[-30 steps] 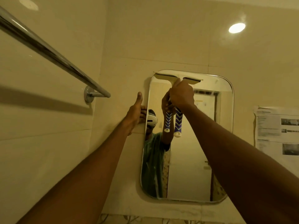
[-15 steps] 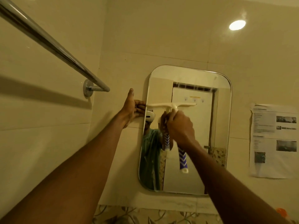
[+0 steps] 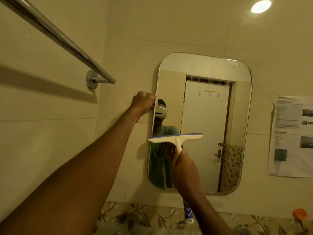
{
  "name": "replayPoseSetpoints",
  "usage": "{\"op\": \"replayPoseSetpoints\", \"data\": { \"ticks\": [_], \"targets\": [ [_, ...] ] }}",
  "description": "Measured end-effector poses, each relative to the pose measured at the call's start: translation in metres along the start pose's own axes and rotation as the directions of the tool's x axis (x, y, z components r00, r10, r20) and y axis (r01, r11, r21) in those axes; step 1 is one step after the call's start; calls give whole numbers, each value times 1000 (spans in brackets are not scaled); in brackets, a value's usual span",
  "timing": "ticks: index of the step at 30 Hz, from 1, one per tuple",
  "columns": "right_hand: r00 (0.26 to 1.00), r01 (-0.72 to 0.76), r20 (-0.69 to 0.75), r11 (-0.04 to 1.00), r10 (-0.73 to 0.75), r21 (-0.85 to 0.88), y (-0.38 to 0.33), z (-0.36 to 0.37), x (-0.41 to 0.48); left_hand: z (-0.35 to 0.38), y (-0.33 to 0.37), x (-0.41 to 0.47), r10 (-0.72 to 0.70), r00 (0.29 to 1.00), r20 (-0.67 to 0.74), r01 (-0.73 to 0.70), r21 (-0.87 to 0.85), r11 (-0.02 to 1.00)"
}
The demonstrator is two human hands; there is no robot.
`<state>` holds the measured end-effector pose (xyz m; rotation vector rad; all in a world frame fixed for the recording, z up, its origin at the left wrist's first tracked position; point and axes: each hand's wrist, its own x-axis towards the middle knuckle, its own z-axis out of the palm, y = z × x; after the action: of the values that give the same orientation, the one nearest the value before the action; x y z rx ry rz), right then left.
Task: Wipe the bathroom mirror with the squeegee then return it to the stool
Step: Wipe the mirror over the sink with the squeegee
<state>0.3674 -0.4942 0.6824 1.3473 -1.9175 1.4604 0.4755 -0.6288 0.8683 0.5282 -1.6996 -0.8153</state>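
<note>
A rounded rectangular mirror (image 3: 210, 116) hangs on the tiled wall. My right hand (image 3: 185, 168) grips the handle of a white squeegee (image 3: 176, 138), whose blade lies level across the mirror's lower left part. The handle's blue-and-white end pokes out below my wrist. My left hand (image 3: 144, 103) holds the mirror's left edge at mid height, fingers curled around the rim. The stool is not in view.
A chrome towel rail (image 3: 67, 43) runs along the left wall, above my left arm. A printed paper sheet (image 3: 291, 134) is stuck to the wall right of the mirror. An orange cap (image 3: 300, 213) shows at the lower right, against leaf-patterned tiles (image 3: 135, 217).
My right hand has dragged the squeegee from the mirror's top edge down to its lower part. My left hand stayed on the mirror's left edge, its thumb now folded in.
</note>
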Motion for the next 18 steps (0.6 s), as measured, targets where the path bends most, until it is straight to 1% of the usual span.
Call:
{"op": "replayPoseSetpoints", "data": {
  "ticks": [2, 4, 6, 8, 10, 13, 16, 18],
  "targets": [
    [1000, 4, 11, 999, -5, 53, -5, -3, 4, 3, 0, -2, 23, 999, -23, -20, 120, 993],
    [1000, 23, 9, 993, -25, 115, -16, -14, 23, 4, -1, -5, 35, 999, -28, -29, 199, 980],
    [998, 67, -23, 990, -65, 123, -31, -26, 48, 5, -2, -7, 41, 998, -45, -29, 232, 972],
    [993, 112, -47, 989, -108, 92, -41, -34, 65, 6, -2, -8, 64, 996, -65, -44, 263, 964],
    [992, 119, -51, 990, -115, 79, -41, -32, 68, 8, -3, -8, 87, 993, -76, -62, 279, 958],
    [997, 78, -9, 995, -77, 62, -23, -14, 45, 7, -8, -7, 105, 991, -80, -80, 267, 960],
    [1000, 22, -6, 1000, -22, -17, 2, 9, 6, 6, -11, -8, 122, 989, -83, -96, 262, 960],
    [999, -19, 28, 998, 21, -65, 15, 20, -21, 7, -11, -9, 132, 987, -93, -101, 280, 955]
  ]
}}
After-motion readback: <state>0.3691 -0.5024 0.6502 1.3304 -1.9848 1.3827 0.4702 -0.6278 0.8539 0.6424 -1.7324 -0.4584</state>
